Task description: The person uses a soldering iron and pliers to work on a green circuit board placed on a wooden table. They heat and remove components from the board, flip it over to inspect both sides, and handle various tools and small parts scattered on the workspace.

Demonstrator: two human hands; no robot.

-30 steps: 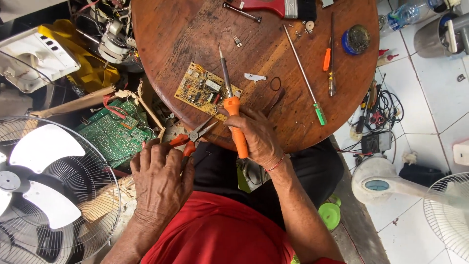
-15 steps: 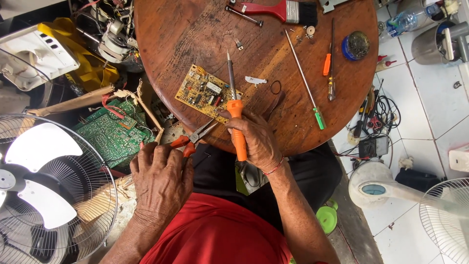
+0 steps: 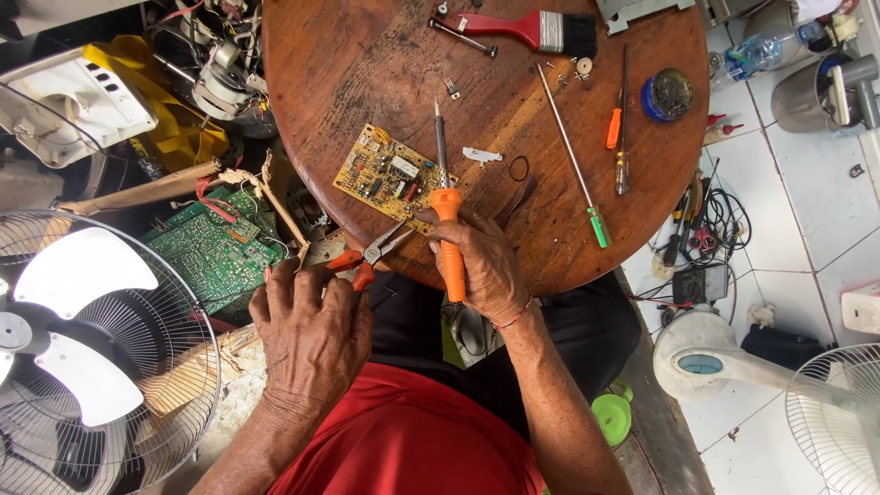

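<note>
My right hand (image 3: 484, 268) grips an orange-handled soldering iron (image 3: 445, 200), its metal tip pointing away from me above a small yellow circuit board (image 3: 390, 177) on the round wooden table (image 3: 367, 73). My left hand (image 3: 312, 332) hangs just off the table's near edge, fingers curled around the orange handles of a pair of needle-nose pliers (image 3: 374, 251). The pliers' jaws reach toward the board's near corner.
On the table lie a red paintbrush (image 3: 527, 29), a long green-handled screwdriver (image 3: 573, 158), an orange-handled screwdriver (image 3: 618, 128) and a blue tin (image 3: 666, 93). A green circuit board (image 3: 217, 252) and a fan (image 3: 82, 339) stand left; cables (image 3: 701, 229) and another fan (image 3: 825, 412) right.
The view has drifted slightly, so the table sits lower in frame. Both hands hold the same tools in nearly the same places.
</note>
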